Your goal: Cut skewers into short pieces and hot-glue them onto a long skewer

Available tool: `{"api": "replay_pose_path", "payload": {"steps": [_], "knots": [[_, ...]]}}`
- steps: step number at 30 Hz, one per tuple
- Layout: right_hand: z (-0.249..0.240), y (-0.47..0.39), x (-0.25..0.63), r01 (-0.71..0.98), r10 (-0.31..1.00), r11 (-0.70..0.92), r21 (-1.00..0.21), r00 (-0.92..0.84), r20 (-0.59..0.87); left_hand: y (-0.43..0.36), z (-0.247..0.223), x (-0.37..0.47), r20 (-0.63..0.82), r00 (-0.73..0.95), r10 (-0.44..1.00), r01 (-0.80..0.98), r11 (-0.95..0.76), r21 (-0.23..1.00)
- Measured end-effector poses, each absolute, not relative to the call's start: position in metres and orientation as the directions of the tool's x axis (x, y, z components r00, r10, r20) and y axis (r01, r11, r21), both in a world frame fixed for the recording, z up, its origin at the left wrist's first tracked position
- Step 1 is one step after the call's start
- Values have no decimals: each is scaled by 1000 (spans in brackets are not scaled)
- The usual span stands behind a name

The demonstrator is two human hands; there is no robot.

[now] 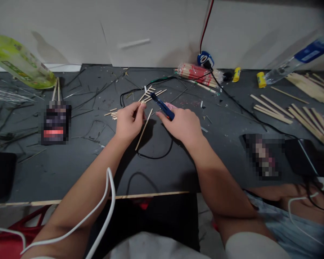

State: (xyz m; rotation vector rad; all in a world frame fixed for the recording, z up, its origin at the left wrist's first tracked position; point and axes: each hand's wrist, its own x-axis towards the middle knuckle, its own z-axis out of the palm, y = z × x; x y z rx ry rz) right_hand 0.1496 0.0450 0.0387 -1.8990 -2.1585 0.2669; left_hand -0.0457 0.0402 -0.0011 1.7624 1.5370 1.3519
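Note:
My left hand (131, 120) is closed in a pinch over the desk's middle, with the pale end of a thin wooden stick (143, 103) between thumb and forefinger. Fingers hide most of that stick. My right hand (185, 124) is wrapped around a blue hot glue gun (164, 109), whose dark tip points up and left, close to the left fingertips. Just beyond both hands lies a group of joined or overlapping sticks (153, 94); I cannot tell which. Short stick ends (113, 115) show left of my left hand. A single loose stick (143, 130) lies between my wrists.
Black wires (97, 93) and a power cable (240, 108) cross the dark desk (162, 176). A red-wrapped stick bundle (196, 75) lies at the back. Phones (56, 122), a green bottle (21, 61), a clear bottle (291, 63) and loose wooden strips (310, 120) flank me. Someone sits at right.

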Motion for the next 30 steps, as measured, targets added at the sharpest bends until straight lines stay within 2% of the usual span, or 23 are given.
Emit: {"api": "replay_pose_path", "payload": {"steps": [2, 4, 8, 12, 14, 17, 19, 21, 23, 25, 27, 30], "knots": [[40, 48, 155, 939, 995, 95, -331, -83, 51, 46, -4, -43, 191, -134, 972, 157, -169, 973], [41, 49, 159, 917, 996, 84, -390, -67, 56, 52, -6, -41, 65, -99, 993, -64, -71, 995], [46, 57, 164, 837, 987, 148, -526, -96, 126, 59, -8, -44, -17, -37, 999, -285, 6, 958], [54, 105, 157, 786, 964, 256, -563, -162, 212, 62, -12, -50, -49, -17, 999, -442, 36, 896], [59, 145, 139, 799, 961, 269, -538, -184, 208, 63, -12, -51, -80, -17, 997, -494, 61, 868], [61, 203, 91, 818, 975, 224, -530, -185, 126, 62, -7, -55, -89, 28, 996, -578, 88, 811], [56, 232, 49, 803, 981, 165, -573, -194, 12, 58, -3, -62, -77, 134, 988, -631, 145, 762], [49, 250, 7, 755, 944, 148, -638, -301, -136, 51, 0, -72, -54, 326, 944, -655, 266, 707], [40, 258, -28, 761, 892, 179, -623, -393, -223, 44, -1, -83, -3, 562, 827, -603, 412, 683], [34, 259, -51, 817, 871, 151, -556, -376, -316, 40, -3, -92, 9, 744, 668, -477, 522, 707], [31, 256, -64, 832, 880, 118, -542, -341, -332, 39, -5, -97, 19, 833, 554, -389, 560, 731], [37, 250, -63, 815, 900, 92, -572, -314, -302, 40, -5, -98, 44, 865, 500, -362, 561, 744]]}}
